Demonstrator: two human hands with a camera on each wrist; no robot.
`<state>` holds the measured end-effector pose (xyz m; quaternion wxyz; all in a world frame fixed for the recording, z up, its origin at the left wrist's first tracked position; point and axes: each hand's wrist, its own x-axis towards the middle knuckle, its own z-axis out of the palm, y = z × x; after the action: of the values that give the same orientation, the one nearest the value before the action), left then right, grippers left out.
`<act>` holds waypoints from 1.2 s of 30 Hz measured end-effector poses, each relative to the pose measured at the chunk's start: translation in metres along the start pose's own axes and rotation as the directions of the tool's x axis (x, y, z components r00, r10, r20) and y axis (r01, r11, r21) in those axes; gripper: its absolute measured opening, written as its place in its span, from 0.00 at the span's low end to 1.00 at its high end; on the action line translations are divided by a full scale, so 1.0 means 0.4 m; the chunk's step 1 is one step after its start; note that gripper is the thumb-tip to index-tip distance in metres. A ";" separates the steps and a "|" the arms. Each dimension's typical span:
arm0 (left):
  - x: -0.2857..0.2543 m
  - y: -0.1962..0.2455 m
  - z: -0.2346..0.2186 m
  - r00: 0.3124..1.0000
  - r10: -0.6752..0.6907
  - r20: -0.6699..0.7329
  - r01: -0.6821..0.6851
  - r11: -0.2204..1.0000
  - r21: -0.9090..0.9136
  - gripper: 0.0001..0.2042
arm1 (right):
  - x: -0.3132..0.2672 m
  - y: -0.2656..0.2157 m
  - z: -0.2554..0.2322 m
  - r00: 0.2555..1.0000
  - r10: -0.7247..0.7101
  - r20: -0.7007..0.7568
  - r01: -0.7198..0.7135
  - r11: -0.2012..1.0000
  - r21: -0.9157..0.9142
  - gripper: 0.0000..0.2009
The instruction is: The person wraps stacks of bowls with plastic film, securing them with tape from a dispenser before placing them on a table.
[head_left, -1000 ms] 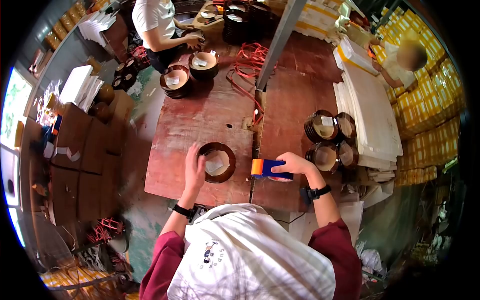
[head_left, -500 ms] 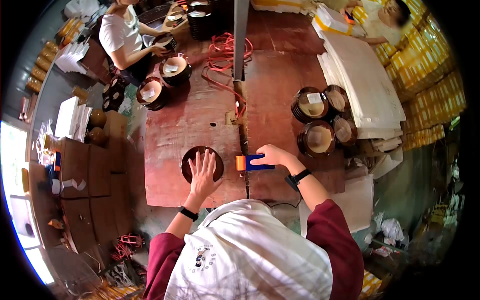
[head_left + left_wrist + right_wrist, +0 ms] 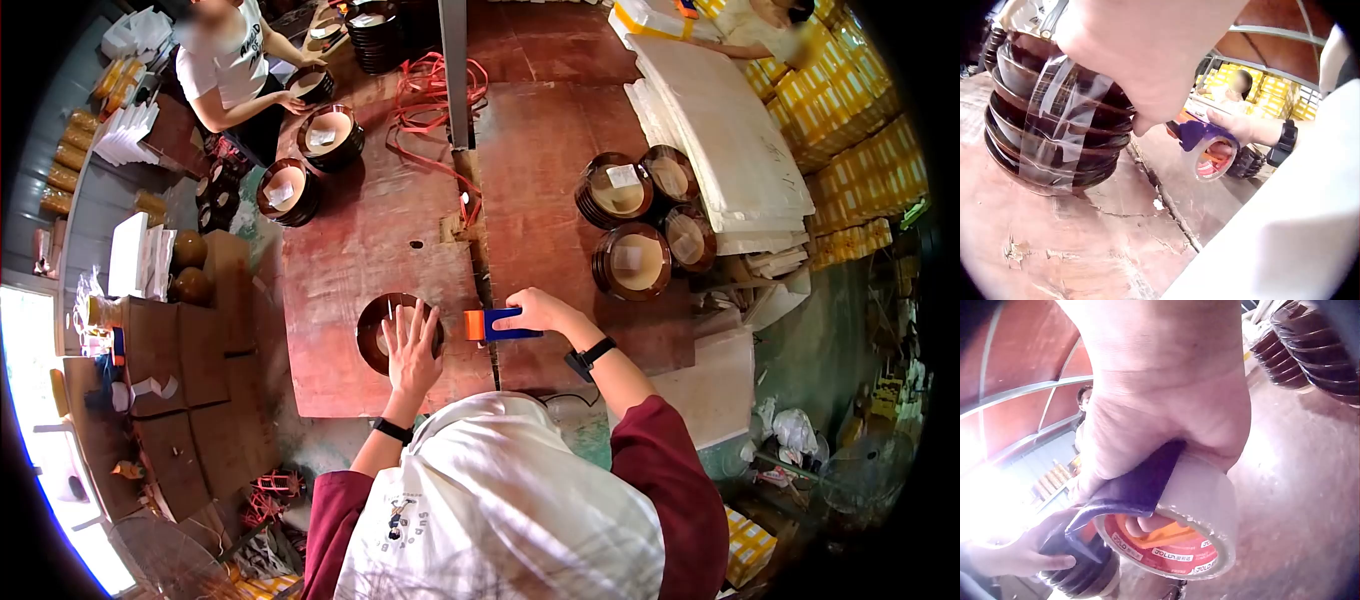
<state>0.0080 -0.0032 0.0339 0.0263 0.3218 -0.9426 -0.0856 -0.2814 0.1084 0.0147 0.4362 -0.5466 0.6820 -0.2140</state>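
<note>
A stack of dark brown bowls (image 3: 370, 335) stands on the reddish table, with a pale inside showing in the top one. My left hand (image 3: 413, 358) rests over the top bowl, its fingers straight and spread. In the left wrist view, bands of clear tape (image 3: 1054, 134) run down the side of the stack. To the right, my right hand (image 3: 547, 309) grips a blue and orange tape dispenser (image 3: 498, 324), whose orange end points at the bowls. A roll of clear tape (image 3: 1207, 494) sits in it, and a fingertip shows inside the roll's core.
Several bowl stacks (image 3: 632, 262) stand at the right beside white foam sheets (image 3: 715, 140). More stacks (image 3: 330, 137) are at the far left, near a person handling bowls. A metal post (image 3: 454, 75) rises by red strapping (image 3: 425, 95). A gap (image 3: 487, 290) splits the table.
My left hand has moved from the left side of the bowls onto their top, fingers spread. My right hand keeps the tape dispenser just right of the stack. The head view has shifted.
</note>
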 end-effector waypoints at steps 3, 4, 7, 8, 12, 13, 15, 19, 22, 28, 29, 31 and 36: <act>-0.023 -0.003 0.019 0.997 -0.023 -0.078 0.026 0.999 0.034 0.39 | -0.001 -0.002 -0.014 1.000 0.009 0.008 -0.009 1.000 0.015 0.36; -0.045 -0.008 0.027 0.993 -0.033 -0.117 0.038 0.998 0.044 0.39 | -0.002 -0.003 -0.017 1.000 0.008 0.005 -0.008 0.999 0.033 0.35; -0.083 -0.035 0.031 0.988 -0.019 -0.152 0.037 0.993 0.112 0.37 | -0.006 0.001 -0.017 1.000 0.011 0.004 -0.011 0.998 0.066 0.32; -0.077 -0.044 0.032 0.986 -0.009 -0.165 0.025 0.995 0.097 0.36 | -0.005 0.003 -0.018 1.000 0.013 0.012 -0.013 0.998 0.060 0.31; 0.028 -0.071 0.002 0.990 0.005 -0.141 0.005 0.997 0.076 0.30 | -0.005 0.020 0.002 0.984 0.135 0.114 -0.174 0.854 0.491 0.28; 0.070 -0.086 -0.005 0.993 0.000 -0.114 0.006 0.998 0.055 0.30 | 0.005 0.032 0.009 0.983 0.161 0.091 -0.184 0.818 0.545 0.27; 0.171 -0.122 -0.033 1.000 -0.019 0.018 0.019 1.000 -0.019 0.28 | 0.037 0.055 0.022 0.977 0.207 0.053 -0.192 0.740 0.644 0.27; 0.341 -0.185 -0.108 0.964 -0.023 0.265 0.065 0.986 -0.152 0.26 | 0.118 0.065 0.061 0.945 0.310 0.102 -0.254 0.502 0.827 0.24; 0.420 -0.230 -0.121 0.931 -0.042 0.363 0.158 0.943 -0.294 0.24 | 0.157 0.034 0.063 0.945 0.307 0.109 -0.200 0.282 0.938 0.22; 0.468 -0.408 -0.042 0.875 -0.363 0.319 0.472 0.786 -0.400 0.29 | 0.124 0.062 0.112 0.931 0.309 0.192 -0.270 0.234 0.934 0.22; 0.464 -0.434 -0.023 0.857 -0.408 0.314 0.514 0.721 -0.465 0.30 | 0.093 0.067 0.135 0.906 0.359 0.224 -0.300 0.171 0.938 0.22; 0.452 -0.410 -0.005 0.826 -0.514 0.230 0.562 0.730 -0.388 0.31 | 0.059 0.054 0.170 0.899 0.366 0.242 -0.269 0.024 0.963 0.23; 0.445 -0.339 -0.035 0.742 -0.656 0.141 0.650 0.651 -0.392 0.29 | 0.086 0.038 0.257 0.929 0.331 0.165 -0.142 -0.093 0.986 0.22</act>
<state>-0.0498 -0.2194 0.0224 0.0680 0.6260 -0.7223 -0.2859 -0.2055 0.1002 -0.0635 0.6774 0.0813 0.4288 -0.5922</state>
